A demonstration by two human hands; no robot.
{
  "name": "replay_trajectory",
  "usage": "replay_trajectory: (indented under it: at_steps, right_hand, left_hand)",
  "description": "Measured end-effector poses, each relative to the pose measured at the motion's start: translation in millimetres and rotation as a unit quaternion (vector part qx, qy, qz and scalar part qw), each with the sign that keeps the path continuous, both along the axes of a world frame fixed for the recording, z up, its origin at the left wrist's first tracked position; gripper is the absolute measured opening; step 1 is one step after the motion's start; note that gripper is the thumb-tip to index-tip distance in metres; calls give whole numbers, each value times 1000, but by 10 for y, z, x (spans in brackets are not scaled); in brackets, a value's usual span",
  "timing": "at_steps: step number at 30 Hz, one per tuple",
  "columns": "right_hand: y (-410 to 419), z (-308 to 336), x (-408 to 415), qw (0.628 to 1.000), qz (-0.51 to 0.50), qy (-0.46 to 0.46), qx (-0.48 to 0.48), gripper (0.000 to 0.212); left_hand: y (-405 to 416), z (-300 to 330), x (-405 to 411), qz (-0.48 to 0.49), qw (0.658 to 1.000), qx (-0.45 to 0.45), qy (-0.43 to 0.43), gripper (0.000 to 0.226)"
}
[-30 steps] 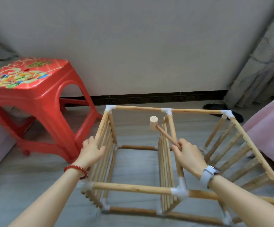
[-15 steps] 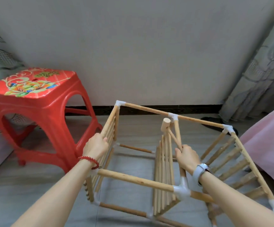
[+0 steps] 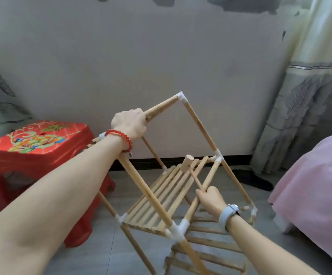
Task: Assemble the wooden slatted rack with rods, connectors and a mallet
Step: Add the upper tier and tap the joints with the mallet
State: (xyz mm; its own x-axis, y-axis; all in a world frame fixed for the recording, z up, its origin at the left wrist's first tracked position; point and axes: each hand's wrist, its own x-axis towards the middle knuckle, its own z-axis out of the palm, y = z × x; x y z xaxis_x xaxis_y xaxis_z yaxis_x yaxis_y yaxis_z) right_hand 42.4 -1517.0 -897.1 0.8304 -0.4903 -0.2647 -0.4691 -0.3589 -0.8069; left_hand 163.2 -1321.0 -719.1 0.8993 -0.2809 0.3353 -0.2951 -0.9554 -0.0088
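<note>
Grey floor tiles (image 3: pixel 105 253) meet a plain pale wall (image 3: pixel 141 56), with a dark skirting strip along its foot. A patterned grey and cream curtain (image 3: pixel 308 108) hangs at the right, and a pink bed cover (image 3: pixel 318 193) fills the lower right corner. A red plastic stool (image 3: pixel 36 155) with a flower print on its seat stands on the floor at the left.

In the middle stands the wooden slatted rack (image 3: pixel 165 197), tilted up on one edge so that its frame forms a diamond shape against the wall. Round wooden rods (image 3: pixel 199 128) make up the frame, joined at the corners by white plastic connectors (image 3: pixel 181 97). One slatted shelf slopes down through the centre of the frame, and a second slatted panel lies lower, near the floor at the right; its lower part is blurred.

Both bare forearms reach in from the bottom of the view. The left hand (image 3: pixel 129 124), with a red bead bracelet (image 3: pixel 119 135) at the wrist, is closed around the upper left rod of the frame, just below the top corner. The right hand (image 3: pixel 211 198), with a pale watch (image 3: pixel 228 212) at the wrist, grips the handle of a small wooden mallet (image 3: pixel 188 165) together with a frame rod beside the sloping shelf. The mallet head points up and away, just above the slats. A dark slipper (image 3: pixel 254 180) lies on the floor beyond the rack, near the curtain.
</note>
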Motion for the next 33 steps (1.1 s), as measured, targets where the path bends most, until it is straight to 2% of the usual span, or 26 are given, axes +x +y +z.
replay_trajectory:
  at_steps: [3, 7, 12, 15, 17, 19, 21, 24, 26, 28, 33]
  right_hand:
    - [-54, -113, -165, 999, -5, 5, 34, 21]
    - [-212, -221, -403, 998, 5, 55, 26, 20]
    - [-545, 23, -793, 970, 150, 165, -92, 20]
    - [-719, 83, -1130, 964, 156, 162, -139, 26]
    - [-762, 16, -1287, 955, 172, 192, -147, 25]
    - [-758, -88, -1458, 962, 154, 179, -134, 22]
    - [-741, -133, -1540, 976, 119, 128, -133, 23]
    - [-628, -231, -1618, 972, 141, 105, -159, 23]
    - [-547, -278, -1710, 966, 161, 100, -174, 24]
    - [-543, -260, -1880, 965, 163, 86, -187, 21]
    - [-824, 369, -2379, 938, 124, 63, -316, 27]
  left_hand:
    - [-235, 41, -197, -43, 998, 34, -36, 21]
    - [-495, -53, -491, -82, 992, 56, -76, 18]
    - [-804, -75, -846, -135, 978, 95, -126, 17]
    - [-980, -124, -1132, -201, 960, 75, -178, 19]
    - [-1002, -252, -1299, -237, 949, 51, -202, 18]
    - [-1002, -434, -1516, -293, 931, 16, -217, 6]
    - [-972, -636, -1666, -343, 914, -11, -217, 8]
    - [-856, -971, -1779, -389, 906, -24, -162, 10]
    - [-766, -1122, -1729, -385, 910, -35, -148, 7]
    - [-746, -1186, -1624, -349, 928, -45, -120, 13]
    - [-875, -1157, -1650, -255, 962, -5, -101, 27]
